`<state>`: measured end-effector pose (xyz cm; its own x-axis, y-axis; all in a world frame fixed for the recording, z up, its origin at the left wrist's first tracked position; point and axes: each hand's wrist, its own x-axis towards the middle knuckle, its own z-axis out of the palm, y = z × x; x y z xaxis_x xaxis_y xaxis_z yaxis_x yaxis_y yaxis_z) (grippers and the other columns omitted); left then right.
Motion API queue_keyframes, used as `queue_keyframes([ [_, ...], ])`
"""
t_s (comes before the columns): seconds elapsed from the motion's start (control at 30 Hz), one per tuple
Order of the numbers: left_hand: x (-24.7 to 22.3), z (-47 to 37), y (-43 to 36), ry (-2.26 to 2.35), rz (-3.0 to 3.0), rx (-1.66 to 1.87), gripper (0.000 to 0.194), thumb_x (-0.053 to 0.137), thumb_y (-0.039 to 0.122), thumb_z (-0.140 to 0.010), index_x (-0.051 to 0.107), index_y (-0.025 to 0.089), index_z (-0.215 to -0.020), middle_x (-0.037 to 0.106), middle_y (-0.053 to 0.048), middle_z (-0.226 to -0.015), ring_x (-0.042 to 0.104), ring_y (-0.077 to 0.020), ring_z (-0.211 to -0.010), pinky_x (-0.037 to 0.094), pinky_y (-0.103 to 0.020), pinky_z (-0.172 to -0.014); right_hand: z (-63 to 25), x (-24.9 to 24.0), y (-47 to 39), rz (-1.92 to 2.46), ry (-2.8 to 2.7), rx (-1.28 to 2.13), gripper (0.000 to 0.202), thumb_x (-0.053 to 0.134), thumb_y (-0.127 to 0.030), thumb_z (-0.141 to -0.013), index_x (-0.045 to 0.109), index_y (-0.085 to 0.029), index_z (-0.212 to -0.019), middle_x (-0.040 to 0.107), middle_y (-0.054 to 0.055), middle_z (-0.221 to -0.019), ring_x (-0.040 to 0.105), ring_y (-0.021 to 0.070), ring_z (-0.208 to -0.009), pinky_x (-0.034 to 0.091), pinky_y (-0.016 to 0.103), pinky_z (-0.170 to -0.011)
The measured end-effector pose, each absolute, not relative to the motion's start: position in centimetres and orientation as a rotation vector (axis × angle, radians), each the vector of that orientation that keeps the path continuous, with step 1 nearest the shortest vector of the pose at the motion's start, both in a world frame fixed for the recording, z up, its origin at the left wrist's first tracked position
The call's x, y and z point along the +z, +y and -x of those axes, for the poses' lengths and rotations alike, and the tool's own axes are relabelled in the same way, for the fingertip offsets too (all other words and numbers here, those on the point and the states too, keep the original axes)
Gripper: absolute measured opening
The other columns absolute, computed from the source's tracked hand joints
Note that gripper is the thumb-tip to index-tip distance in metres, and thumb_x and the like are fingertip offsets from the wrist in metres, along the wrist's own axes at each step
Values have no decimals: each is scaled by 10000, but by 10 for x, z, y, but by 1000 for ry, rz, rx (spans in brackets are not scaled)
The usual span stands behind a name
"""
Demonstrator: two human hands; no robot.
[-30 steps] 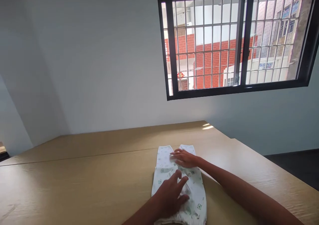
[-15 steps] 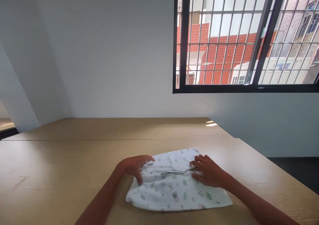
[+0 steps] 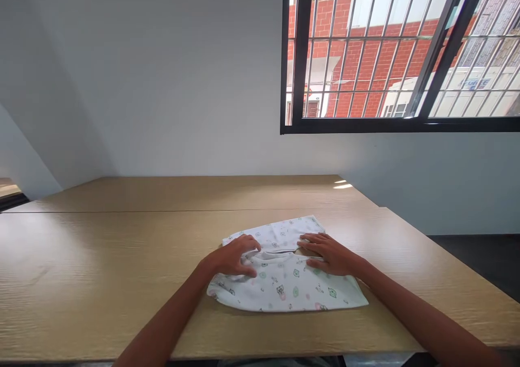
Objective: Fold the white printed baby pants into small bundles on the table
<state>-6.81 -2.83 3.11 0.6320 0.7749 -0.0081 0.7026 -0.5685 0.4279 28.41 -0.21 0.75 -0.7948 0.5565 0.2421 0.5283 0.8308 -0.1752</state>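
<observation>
White baby pants (image 3: 280,287) with small green, pink and grey animal prints lie flat on the wooden table. Their two legs point right, with a narrow gap between them, and the waist end is at the left. My left hand (image 3: 236,256) rests over the waist end, thumb and fingers spread apart. Across the gap, on the inner edges of both legs, my right hand (image 3: 331,254) lies flat with its fingers stretched out. Neither hand grips the cloth. Part of the waist is hidden beneath my left hand.
The light wooden table (image 3: 122,280) has a seam across its back part and its front edge near my body. Behind it stands a grey-white wall (image 3: 182,85). A black-framed window (image 3: 365,124) with metal bars is at the upper right.
The view has tilted downward. My left hand has shifted inward over the pants, and my right hand has flattened out. The cloth between the legs looks smoother, with the gap showing more clearly.
</observation>
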Motion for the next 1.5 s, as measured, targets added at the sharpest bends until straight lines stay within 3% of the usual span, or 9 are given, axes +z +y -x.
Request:
queue_keyframes([
  [0.17, 31, 70, -27, 1165, -2453, 220, 557, 674, 576, -728, 543, 289, -1187, 492, -48, -1215, 462, -261, -1138, 427, -321, -913, -285, 6, -1, 842, -2711, 151, 446, 486, -456, -933, 484, -304, -1352, 502, 70, -1356, 448, 280, -1241, 388, 460, -1011],
  [0.43, 34, 71, -26, 1297, -2415, 280, 272, 644, 420, -774, 583, 224, -951, 561, -25, -939, 525, -200, -886, 420, -276, -750, -282, 7, -8, 850, -2676, 174, 402, 479, -402, -941, 503, -299, -1330, 537, 74, -1297, 470, 272, -1193, 401, 460, -983],
  [0.7, 32, 68, -25, 1287, -2446, 224, 177, 576, 342, -797, 514, 186, -743, 521, 0, -755, 470, -166, -763, 350, -238, -620, -273, 16, -18, 904, -2610, 331, 238, 425, -335, -966, 618, -237, -1066, 599, 74, -1052, 532, 227, -1007, 471, 377, -828],
  [0.97, 43, 67, -35, 1275, -2462, 312, 155, 490, 336, -848, 524, 192, -894, 543, -38, -947, 491, -176, -816, 401, -265, -690, -267, 13, -24, 891, -2579, 249, 223, 318, -257, -981, 517, -210, -890, 586, 53, -890, 531, 197, -808, 449, 336, -725],
  [1.17, 50, 63, -39, 1346, -2499, 420, 154, 361, 327, -927, 451, 202, -931, 563, -22, -863, 478, -165, -719, 362, -263, -626, -270, 15, -22, 1056, -2423, 211, 250, 231, -324, -1006, 446, -219, -931, 578, 16, -754, 517, 176, -623, 408, 305, -598],
  [1.37, 47, 66, -37, 1354, -2557, 232, 131, 503, 195, -746, 462, 210, -869, 555, 3, -802, 477, -165, -694, 302, -241, -564, -274, 20, -18, 1072, -2407, 168, 246, 293, -352, -996, 502, -228, -960, 644, 20, -834, 580, 178, -674, 418, 297, -624],
  [1.5, 45, 76, -33, 1355, -2621, 221, 178, 471, 91, -644, 465, 192, -790, 549, -12, -864, 504, -180, -778, 347, -244, -626, -281, 24, -15, 1098, -2415, 151, 272, 336, -397, -987, 552, -236, -952, 653, 14, -826, 588, 179, -686, 411, 288, -628],
])
